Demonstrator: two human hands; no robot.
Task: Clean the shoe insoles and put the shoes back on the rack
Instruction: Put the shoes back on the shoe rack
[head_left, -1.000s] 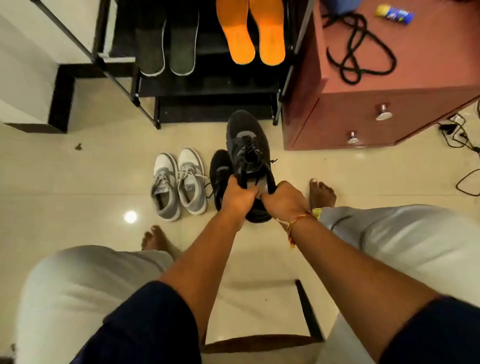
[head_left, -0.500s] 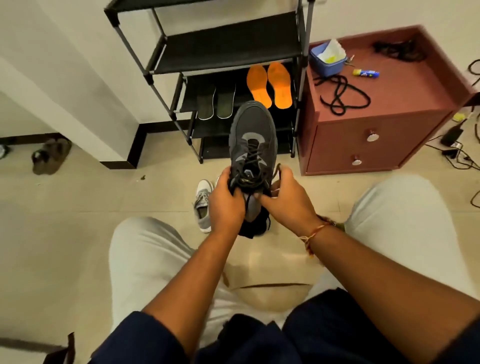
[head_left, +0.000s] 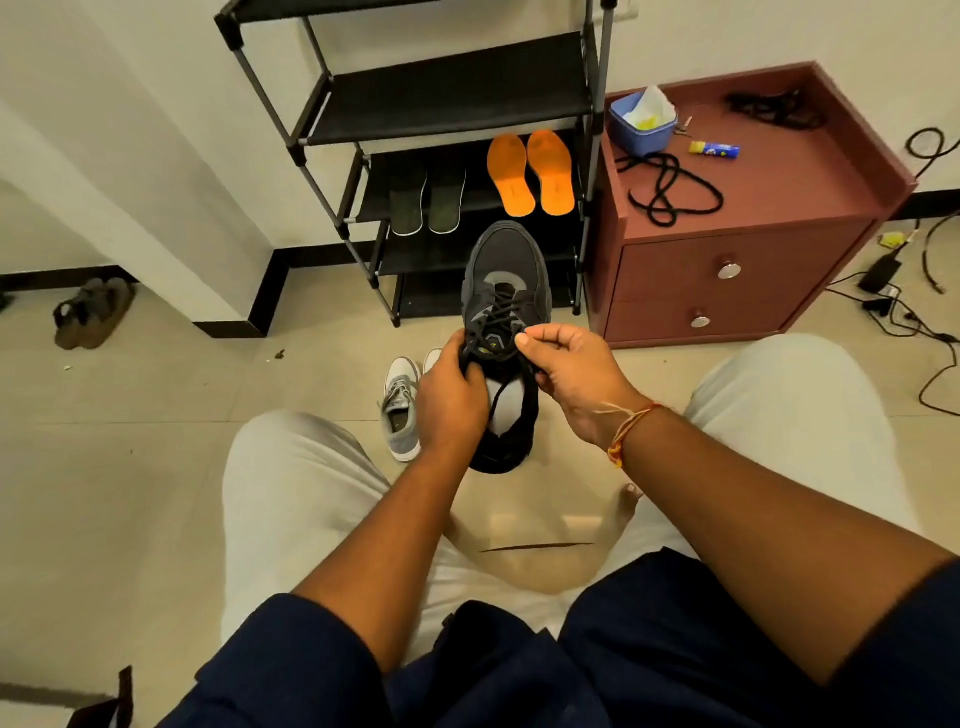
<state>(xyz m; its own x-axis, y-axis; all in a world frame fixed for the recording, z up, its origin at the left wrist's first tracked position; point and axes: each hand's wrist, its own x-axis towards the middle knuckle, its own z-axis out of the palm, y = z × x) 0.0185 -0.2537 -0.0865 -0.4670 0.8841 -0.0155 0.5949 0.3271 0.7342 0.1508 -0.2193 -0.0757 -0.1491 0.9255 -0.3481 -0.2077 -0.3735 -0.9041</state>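
The dark shoe (head_left: 503, 291) is held in the air between the knees, in front of the rack (head_left: 457, 98), above the floor. The left hand (head_left: 451, 405) is closed around its collar; the right hand (head_left: 574, 371) pinches the lace beside the tongue. It seems light, with a soft upper and stiffer sole, so the collar is a good hold. Its long axis runs away from the person, toe toward the rack.
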